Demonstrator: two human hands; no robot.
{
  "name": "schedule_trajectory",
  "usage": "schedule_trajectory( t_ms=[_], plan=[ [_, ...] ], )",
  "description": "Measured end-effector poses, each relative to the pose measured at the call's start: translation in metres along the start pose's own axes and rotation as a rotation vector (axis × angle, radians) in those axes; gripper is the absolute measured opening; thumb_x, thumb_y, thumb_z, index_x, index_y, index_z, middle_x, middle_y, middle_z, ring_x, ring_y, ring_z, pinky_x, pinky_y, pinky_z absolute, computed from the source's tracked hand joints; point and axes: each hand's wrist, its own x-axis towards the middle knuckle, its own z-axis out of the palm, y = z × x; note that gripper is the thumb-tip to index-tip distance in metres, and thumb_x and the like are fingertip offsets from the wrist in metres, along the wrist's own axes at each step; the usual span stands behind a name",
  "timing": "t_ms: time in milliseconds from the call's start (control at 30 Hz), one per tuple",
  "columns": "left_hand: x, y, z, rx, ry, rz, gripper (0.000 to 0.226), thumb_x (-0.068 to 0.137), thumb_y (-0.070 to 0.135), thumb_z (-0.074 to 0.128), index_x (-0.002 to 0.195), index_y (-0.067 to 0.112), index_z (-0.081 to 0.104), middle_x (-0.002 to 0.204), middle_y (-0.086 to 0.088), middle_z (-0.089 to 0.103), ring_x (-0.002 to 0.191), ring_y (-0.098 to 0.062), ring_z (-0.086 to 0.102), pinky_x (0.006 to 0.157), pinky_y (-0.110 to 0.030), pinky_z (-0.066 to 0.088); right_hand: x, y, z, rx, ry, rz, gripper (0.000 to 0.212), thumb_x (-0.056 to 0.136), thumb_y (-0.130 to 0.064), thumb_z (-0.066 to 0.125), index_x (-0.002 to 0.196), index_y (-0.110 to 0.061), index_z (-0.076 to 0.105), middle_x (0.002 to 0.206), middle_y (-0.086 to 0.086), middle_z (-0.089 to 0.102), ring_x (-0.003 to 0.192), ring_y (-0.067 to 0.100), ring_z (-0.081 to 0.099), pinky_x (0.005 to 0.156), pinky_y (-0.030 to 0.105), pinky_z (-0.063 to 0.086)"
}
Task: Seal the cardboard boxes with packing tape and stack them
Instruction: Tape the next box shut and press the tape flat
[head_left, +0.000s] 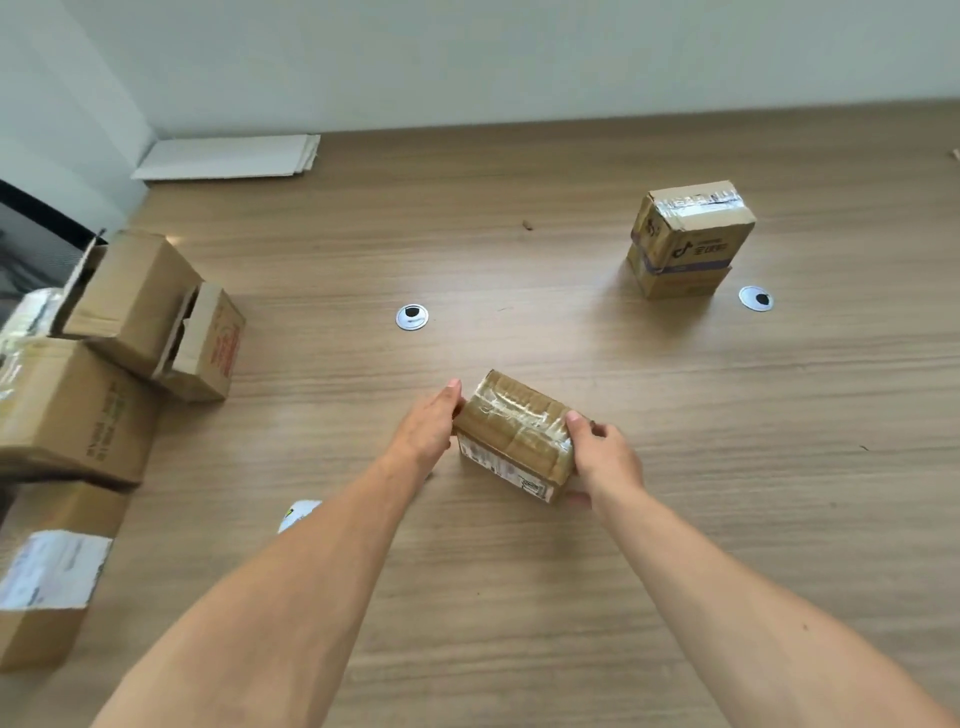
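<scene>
A small cardboard box (511, 434) with clear tape across its top sits at the middle of the wooden table (519, 234). My left hand (428, 426) lies flat against its left side with straight fingers. My right hand (605, 457) grips its right end, thumb on the top edge and fingers round the near corner. At the far right stands a stack of two sealed boxes (685, 239), the upper one taped on top. A white roll that may be the tape (297, 514) peeks out beside my left forearm.
Several unsealed and labelled cardboard boxes (104, 374) are piled along the left edge. Flat white cardboard sheets (228, 156) lie at the back left by the wall. Two round cable grommets (412, 317) (756, 299) sit in the tabletop.
</scene>
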Motion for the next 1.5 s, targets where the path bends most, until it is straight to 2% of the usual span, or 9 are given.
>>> schedule_trajectory(
  t_ms=[233, 367, 500, 733, 967, 1167, 1233, 1367, 1500],
  plan=[
    [-0.046, -0.032, -0.005, -0.093, -0.018, -0.088, 0.039, 0.107, 0.048, 0.035, 0.103, 0.024, 0.066, 0.087, -0.003, 0.061, 0.075, -0.019, 0.058, 0.078, -0.034, 0.045, -0.010, 0.003, 0.012, 0.006, -0.088, -0.079, 0.051, 0.080, -0.069, 0.057, 0.104, -0.026, 0.070, 0.107, 0.002, 0.072, 0.103, 0.030, 0.066, 0.094, 0.046, 0.056],
    [-0.063, -0.040, -0.017, -0.140, 0.070, -0.111, 0.040, 0.107, 0.044, 0.037, 0.110, 0.020, 0.069, 0.084, 0.000, 0.061, 0.076, -0.018, 0.060, 0.077, -0.033, 0.049, -0.022, 0.005, 0.026, -0.016, -0.160, -0.106, 0.081, 0.064, -0.080, 0.049, 0.123, -0.027, 0.068, 0.122, 0.001, 0.071, 0.113, 0.027, 0.065, 0.100, 0.044, 0.054],
    [-0.079, -0.052, -0.031, -0.133, 0.142, -0.121, 0.039, 0.106, 0.047, 0.038, 0.110, 0.023, 0.069, 0.092, 0.001, 0.065, 0.086, -0.019, 0.062, 0.076, -0.033, 0.050, -0.040, 0.002, 0.039, -0.090, -0.206, -0.178, 0.060, 0.093, -0.063, 0.053, 0.136, -0.023, 0.062, 0.136, 0.004, 0.065, 0.125, 0.027, 0.059, 0.107, 0.039, 0.046],
    [-0.089, -0.065, -0.048, -0.088, 0.231, -0.129, 0.038, 0.104, 0.052, 0.038, 0.107, 0.027, 0.067, 0.102, 0.002, 0.066, 0.093, -0.019, 0.060, 0.077, -0.034, 0.049, -0.050, 0.001, 0.052, -0.172, -0.237, -0.242, 0.056, 0.098, -0.060, 0.049, 0.137, -0.023, 0.061, 0.137, 0.004, 0.064, 0.126, 0.027, 0.058, 0.104, 0.033, 0.045],
    [-0.074, -0.064, -0.073, 0.027, 0.309, -0.050, 0.041, 0.104, 0.048, 0.041, 0.097, 0.020, 0.070, 0.076, -0.002, 0.067, 0.064, -0.021, 0.056, 0.069, -0.033, 0.044, -0.053, -0.010, 0.041, -0.183, -0.232, -0.227, 0.066, 0.098, -0.064, 0.047, 0.144, -0.018, 0.052, 0.146, 0.006, 0.055, 0.135, 0.029, 0.050, 0.111, 0.037, 0.039],
    [-0.065, -0.061, -0.112, 0.175, 0.496, 0.062, 0.023, 0.102, 0.027, 0.050, 0.096, 0.015, 0.069, 0.080, 0.002, 0.066, 0.085, -0.021, 0.059, 0.078, -0.033, 0.043, -0.065, -0.039, 0.044, -0.144, -0.057, -0.407, 0.050, 0.102, -0.048, 0.047, 0.133, -0.011, 0.060, 0.129, 0.012, 0.062, 0.119, 0.026, 0.057, 0.104, 0.037, 0.043],
    [-0.063, -0.067, -0.124, 0.274, 0.526, 0.005, 0.021, 0.099, 0.026, 0.052, 0.109, 0.016, 0.068, 0.095, 0.001, 0.067, 0.098, -0.020, 0.059, 0.085, -0.029, 0.040, -0.077, -0.052, 0.050, -0.103, -0.058, -0.504, 0.042, 0.104, -0.039, 0.049, 0.132, -0.010, 0.061, 0.129, 0.010, 0.060, 0.119, 0.021, 0.056, 0.103, 0.031, 0.040],
    [-0.060, -0.083, -0.140, 0.475, 0.488, -0.230, 0.047, 0.093, 0.044, 0.056, 0.129, 0.014, 0.058, 0.127, -0.008, 0.061, 0.123, -0.032, 0.052, 0.104, -0.038, 0.040, -0.104, -0.071, 0.071, -0.012, -0.076, -0.670, 0.031, 0.103, -0.026, 0.054, 0.129, -0.013, 0.064, 0.123, 0.004, 0.061, 0.107, 0.013, 0.059, 0.102, 0.028, 0.043],
    [-0.067, -0.083, -0.145, 0.403, 0.302, -0.418, 0.047, 0.089, 0.052, 0.060, 0.100, 0.006, 0.063, 0.109, -0.013, 0.069, 0.112, -0.032, 0.062, 0.091, -0.034, 0.048, -0.133, -0.078, 0.102, 0.128, -0.367, -0.558, 0.017, 0.103, -0.018, 0.051, 0.108, -0.020, 0.067, 0.090, 0.002, 0.069, 0.069, 0.016, 0.061, 0.067, 0.029, 0.051]
  ],
)
